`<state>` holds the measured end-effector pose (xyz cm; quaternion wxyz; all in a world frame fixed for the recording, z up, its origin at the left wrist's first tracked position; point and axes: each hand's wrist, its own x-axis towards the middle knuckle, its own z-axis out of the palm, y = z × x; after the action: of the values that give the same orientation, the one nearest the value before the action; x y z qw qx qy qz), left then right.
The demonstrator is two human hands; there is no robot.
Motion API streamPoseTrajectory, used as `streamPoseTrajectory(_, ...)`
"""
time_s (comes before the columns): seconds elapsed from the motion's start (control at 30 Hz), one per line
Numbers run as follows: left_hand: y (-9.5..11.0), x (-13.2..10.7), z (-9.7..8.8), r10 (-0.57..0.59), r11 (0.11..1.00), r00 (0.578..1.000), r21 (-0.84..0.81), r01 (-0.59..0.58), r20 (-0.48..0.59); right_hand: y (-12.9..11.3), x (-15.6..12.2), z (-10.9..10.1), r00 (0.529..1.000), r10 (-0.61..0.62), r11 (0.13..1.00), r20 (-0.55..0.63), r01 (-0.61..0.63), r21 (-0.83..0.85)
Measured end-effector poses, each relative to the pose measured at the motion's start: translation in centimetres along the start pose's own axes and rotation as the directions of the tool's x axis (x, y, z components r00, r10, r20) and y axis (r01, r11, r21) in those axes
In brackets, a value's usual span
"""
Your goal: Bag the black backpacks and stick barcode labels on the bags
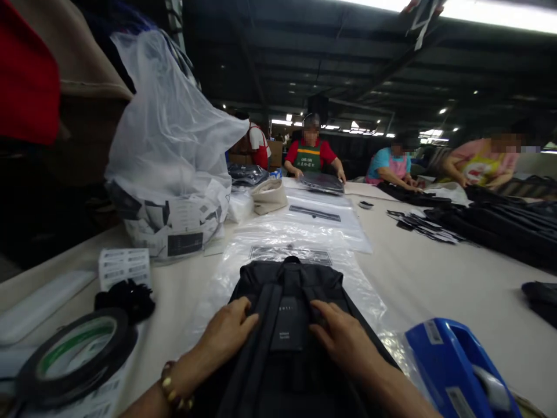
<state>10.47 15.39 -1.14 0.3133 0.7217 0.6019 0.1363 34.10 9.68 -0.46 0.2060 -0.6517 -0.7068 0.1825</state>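
A black backpack [290, 371] lies in front of me with its shoulder straps facing up and its top loop pointing away. A dark tag [287, 328] with small pale print rests between the straps. My left hand [230, 328], with a beaded bracelet [170, 386] at the wrist, has its fingers curled onto the backpack beside the left strap. On the opposite side my right hand [337, 331] grips it next to the right strap. Clear plastic bags [369, 290] are spread under and beyond the backpack.
At left stand a sack of paper labels [174, 215], a label roll [124, 267] and a black tape roll [78, 357]. A blue tape dispenser [456, 366] sits at right. Several people work across the table [418, 278], near black fabric pieces [500, 223] and a packed bag [322, 183].
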Motion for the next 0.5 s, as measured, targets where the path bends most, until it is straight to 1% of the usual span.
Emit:
streamPoseTrajectory(0.03,-0.9,-0.8,-0.4,-0.003,1.0,0.999,0.028,0.004,-0.035,0.7,-1.4,-1.0,0.999,0.007,1.0,-0.045,-0.007,-0.005)
streamPoseTrajectory(0.1,-2.9,-2.5,-1.3,-0.04,0.997,0.99,0.056,0.048,-0.137,2.4,-4.8,-2.7,0.992,0.084,0.996,-0.099,-0.083,0.015)
streamPoseTrajectory(0.13,-3.9,-3.4,-1.8,-0.082,0.995,0.983,0.034,0.089,-0.164,3.3,-6.7,-3.2,0.983,0.144,0.99,-0.11,-0.142,0.028)
streamPoseTrajectory(0.17,-4.9,-4.4,-2.2,-0.152,0.988,0.977,-0.02,0.15,-0.148,4.2,-8.7,-3.6,0.971,0.213,0.977,-0.112,-0.21,0.041)
streamPoseTrajectory(0.2,-5.7,-5.4,-2.7,-0.213,0.974,0.971,-0.096,0.203,-0.11,4.9,-10.7,-3.7,0.95,0.294,0.956,-0.104,-0.289,0.061)
streamPoseTrajectory(0.23,-6.4,-6.5,-3.1,-0.268,0.951,0.961,-0.18,0.252,-0.07,5.6,-12.6,-3.6,0.919,0.384,0.922,-0.085,-0.377,0.088)
streamPoseTrajectory(0.3,-7.2,-8.8,-3.7,-0.357,0.891,0.933,-0.311,0.33,-0.032,6.7,-15.8,-3.0,0.826,0.563,0.818,-0.015,-0.555,0.151)
streamPoseTrajectory(0.37,-7.6,-11.0,-3.9,-0.426,0.831,0.903,-0.416,0.37,-0.047,7.3,-17.7,-2.1,0.74,0.671,0.718,0.042,-0.663,0.21)
streamPoseTrajectory(0.4,-7.7,-12.1,-3.7,-0.452,0.801,0.891,-0.458,0.386,-0.041,7.5,-18.1,-1.7,0.714,0.698,0.688,0.049,-0.689,0.23)
streamPoseTrajectory(0.43,-7.8,-13.0,-3.5,-0.467,0.772,0.884,-0.496,0.397,-0.02,7.7,-18.2,-1.4,0.702,0.711,0.673,0.047,-0.698,0.245)
streamPoseTrajectory(0.5,-7.9,-14.3,-2.8,-0.442,0.742,0.895,-0.533,0.406,0.067,7.9,-17.7,-0.9,0.699,0.714,0.668,0.034,-0.696,0.265)
